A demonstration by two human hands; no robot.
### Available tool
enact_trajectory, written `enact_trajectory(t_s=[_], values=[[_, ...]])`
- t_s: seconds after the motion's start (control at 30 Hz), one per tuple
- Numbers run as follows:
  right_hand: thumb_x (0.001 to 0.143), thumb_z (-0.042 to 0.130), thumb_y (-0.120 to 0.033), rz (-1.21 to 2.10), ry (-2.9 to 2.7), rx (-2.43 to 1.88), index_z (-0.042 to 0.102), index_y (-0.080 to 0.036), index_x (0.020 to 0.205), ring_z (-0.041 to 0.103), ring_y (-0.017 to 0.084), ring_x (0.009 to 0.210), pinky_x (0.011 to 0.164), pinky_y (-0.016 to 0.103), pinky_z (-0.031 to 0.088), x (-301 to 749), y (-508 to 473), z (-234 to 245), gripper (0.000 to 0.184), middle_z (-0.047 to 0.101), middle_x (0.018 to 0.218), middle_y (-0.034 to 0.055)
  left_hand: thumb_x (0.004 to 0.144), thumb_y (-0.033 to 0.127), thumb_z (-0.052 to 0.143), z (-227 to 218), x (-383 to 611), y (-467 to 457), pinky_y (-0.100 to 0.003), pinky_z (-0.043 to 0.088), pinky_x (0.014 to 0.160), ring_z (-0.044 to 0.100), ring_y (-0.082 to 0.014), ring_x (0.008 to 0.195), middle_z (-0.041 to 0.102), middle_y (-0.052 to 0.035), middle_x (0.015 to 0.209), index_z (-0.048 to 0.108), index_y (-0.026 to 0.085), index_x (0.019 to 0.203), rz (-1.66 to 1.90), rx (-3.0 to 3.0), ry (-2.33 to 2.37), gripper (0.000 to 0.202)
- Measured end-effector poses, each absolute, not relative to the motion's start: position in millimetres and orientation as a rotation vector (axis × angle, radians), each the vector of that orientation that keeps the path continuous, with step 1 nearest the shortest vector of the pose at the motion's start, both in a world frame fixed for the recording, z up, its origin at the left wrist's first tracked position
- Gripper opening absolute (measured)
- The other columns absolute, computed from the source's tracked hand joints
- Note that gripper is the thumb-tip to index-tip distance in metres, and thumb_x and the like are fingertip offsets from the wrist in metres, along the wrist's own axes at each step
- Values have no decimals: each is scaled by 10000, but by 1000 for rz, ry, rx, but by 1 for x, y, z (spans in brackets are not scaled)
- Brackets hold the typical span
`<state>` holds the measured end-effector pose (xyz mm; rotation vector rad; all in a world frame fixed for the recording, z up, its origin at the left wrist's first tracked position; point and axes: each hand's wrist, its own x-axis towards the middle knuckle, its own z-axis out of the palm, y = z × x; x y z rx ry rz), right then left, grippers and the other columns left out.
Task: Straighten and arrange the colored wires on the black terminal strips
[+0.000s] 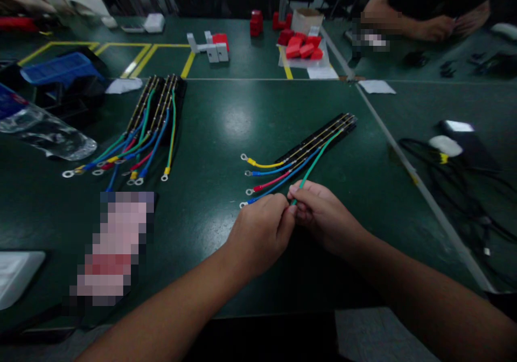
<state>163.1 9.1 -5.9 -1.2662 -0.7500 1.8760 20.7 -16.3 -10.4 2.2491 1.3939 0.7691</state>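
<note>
A black strip (323, 136) lies slantwise on the green table (226, 119), with yellow, blue, red and green wires running from it toward me, each ending in a ring lug. My left hand (258, 232) and my right hand (319, 211) meet at the near end of the green wire (317, 160). Both are closed in a pinch on that wire's end; its tip is hidden between my fingers. The yellow wire (262, 164), red wire (269, 183) and blue wires lie free just left of my hands.
A pile of similar wired strips (153, 114) lies at the left. A clear plastic bag (44, 133) and a blue tray (56, 68) sit farther left. Red blocks (301, 47) and white parts (210, 47) lie at the back. Another person's hands (440, 25) rest far right. Black cables (456, 184) lie right.
</note>
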Motion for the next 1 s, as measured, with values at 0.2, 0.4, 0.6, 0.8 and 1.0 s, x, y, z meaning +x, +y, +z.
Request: enact_trajectory(t_s=[0.2,0.4,0.6,0.8,1.0], values=[[776,632,-325,1867,-766,-1255,519,-162,725,361,31,426,424,150,278,164,10,-7,205,407,502,-69,910,278,418,-11,20,-16,-272,343,593,507,-127,636,565,-8,703,527,165,760,779,2257,1388,217],[775,632,-319,1879,-756,-1252,519,-162,722,349,32,427,423,154,270,164,10,-6,201,400,498,-70,912,287,414,-11,21,-15,-273,339,588,508,-129,636,566,-7,704,525,168,762,754,2268,1402,221],[764,644,-329,1872,-740,-1276,523,-164,723,354,30,424,422,149,279,164,9,-6,209,404,499,-71,928,303,372,-13,20,-15,-282,333,575,511,-134,626,573,-10,718,518,173,773,690,2310,1415,249],[773,638,-322,1867,-745,-1294,520,-164,721,368,30,421,420,144,282,163,9,-5,205,408,494,-70,927,303,373,-14,20,-15,-282,338,570,519,-135,630,576,-13,729,516,175,776,704,2356,1403,245],[778,636,-321,1877,-740,-1280,516,-163,715,370,25,419,417,134,277,163,9,-5,208,410,497,-70,928,300,375,-14,20,-16,-280,346,579,529,-136,651,584,-15,748,518,174,800,701,2342,1392,230]])
